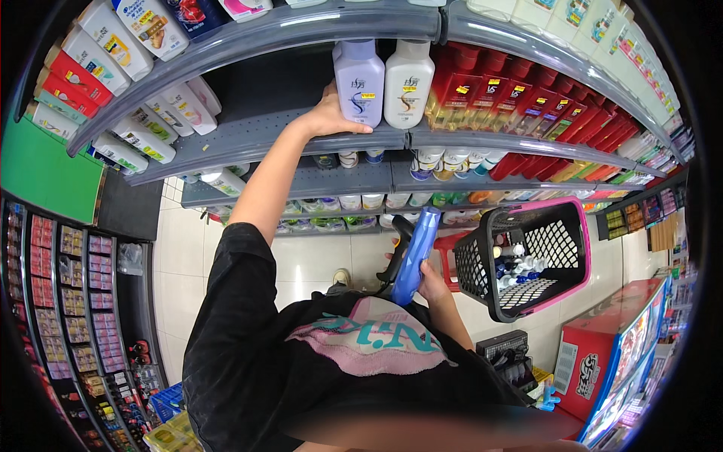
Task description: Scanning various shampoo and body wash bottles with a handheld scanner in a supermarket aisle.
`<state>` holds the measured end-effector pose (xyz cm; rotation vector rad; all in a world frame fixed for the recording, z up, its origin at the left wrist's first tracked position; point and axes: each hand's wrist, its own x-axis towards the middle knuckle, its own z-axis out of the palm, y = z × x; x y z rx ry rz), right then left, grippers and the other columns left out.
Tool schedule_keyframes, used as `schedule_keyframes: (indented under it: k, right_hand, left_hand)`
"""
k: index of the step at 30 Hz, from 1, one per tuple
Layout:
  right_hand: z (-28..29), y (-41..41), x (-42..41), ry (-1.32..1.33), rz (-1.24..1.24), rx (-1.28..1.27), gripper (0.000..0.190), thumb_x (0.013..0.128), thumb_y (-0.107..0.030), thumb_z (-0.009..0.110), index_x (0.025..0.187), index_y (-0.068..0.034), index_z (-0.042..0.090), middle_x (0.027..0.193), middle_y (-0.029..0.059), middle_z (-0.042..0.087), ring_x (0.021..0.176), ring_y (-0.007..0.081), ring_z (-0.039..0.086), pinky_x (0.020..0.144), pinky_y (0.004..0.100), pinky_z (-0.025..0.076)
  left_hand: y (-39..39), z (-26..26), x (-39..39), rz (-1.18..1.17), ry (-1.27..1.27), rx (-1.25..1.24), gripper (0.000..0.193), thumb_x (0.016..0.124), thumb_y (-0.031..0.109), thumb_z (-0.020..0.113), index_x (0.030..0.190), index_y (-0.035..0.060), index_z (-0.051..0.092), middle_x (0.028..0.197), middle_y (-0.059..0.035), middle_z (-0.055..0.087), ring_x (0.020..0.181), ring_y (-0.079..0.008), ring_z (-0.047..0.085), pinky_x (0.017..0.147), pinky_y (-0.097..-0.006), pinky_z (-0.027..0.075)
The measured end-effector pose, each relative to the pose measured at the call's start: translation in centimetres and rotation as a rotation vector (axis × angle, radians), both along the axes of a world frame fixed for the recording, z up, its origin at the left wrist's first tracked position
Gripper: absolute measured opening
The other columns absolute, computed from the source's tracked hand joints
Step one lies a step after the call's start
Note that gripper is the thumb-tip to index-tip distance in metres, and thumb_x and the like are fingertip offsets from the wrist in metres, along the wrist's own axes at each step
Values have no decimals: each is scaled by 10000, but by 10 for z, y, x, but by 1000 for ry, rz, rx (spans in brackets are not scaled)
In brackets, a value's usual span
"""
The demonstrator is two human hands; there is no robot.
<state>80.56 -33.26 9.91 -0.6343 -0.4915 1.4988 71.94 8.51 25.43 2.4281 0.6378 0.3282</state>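
My left hand (333, 116) reaches up to the shelf and grips a lavender bottle (361, 93) near its base. Its thumb lies across the lower front, while the fingers go behind the bottle and are partly hidden. A white bottle (408, 90) of similar shape stands close on the right. Low in front of my chest, my right hand (434, 282) holds a glossy blue bottle (415, 257), tilted. Beside that bottle is a black handheld scanner (400, 248), with fingertips of the same hand showing around it.
Red pump bottles (497, 93) line the shelf (361, 141) to the right. A black basket with a pink rim (586, 248), holding several bottles, stands by a red plastic stool (449, 260). A red display box (593, 333) is at lower right; racks (79, 299) fill the left.
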Motion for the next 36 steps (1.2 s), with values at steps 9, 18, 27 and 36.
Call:
schedule_keyframes:
  k: [9, 18, 27, 36]
  right_hand:
    - [-6, 4, 9, -28, -83, -106, 655, 976, -323, 612, 1476, 11, 354, 1433, 200, 501, 1164, 239, 596, 952, 395, 528]
    - [-8, 18, 9, -251, -251, -227, 491, 998, -286, 581, 1351, 40, 478, 1294, 205, 602, 1026, 231, 661, 856, 387, 574]
    - [-23, 13, 8, -195, -249, -261, 494, 1006, -294, 580, 1349, 46, 476, 1327, 216, 581, 1084, 236, 636, 907, 393, 543]
    - [-7, 16, -1, -185, -305, -293, 460, 1005, -275, 588, 1352, 12, 493, 1322, 184, 590, 1108, 218, 623, 943, 379, 523]
  left_hand:
    - [-4, -4, 3, -21, -225, -186, 1105, 606, 547, 882, 1423, -19, 396, 1432, -276, 391, 1346, -401, 422, 1146, -461, 347]
    - [-18, -7, 6, 81, -254, -13, 773, 733, 399, 844, 1300, -21, 529, 1210, -183, 630, 1171, -284, 602, 1037, -386, 458]
    - [-23, -8, 1, 121, -274, 22, 899, 710, 407, 867, 1354, -40, 426, 1298, -204, 563, 1238, -294, 550, 1061, -398, 431]
    - [-154, -25, -52, 384, -559, 161, 673, 736, 201, 837, 1304, 26, 521, 1218, -126, 594, 1003, -215, 570, 881, -365, 469]
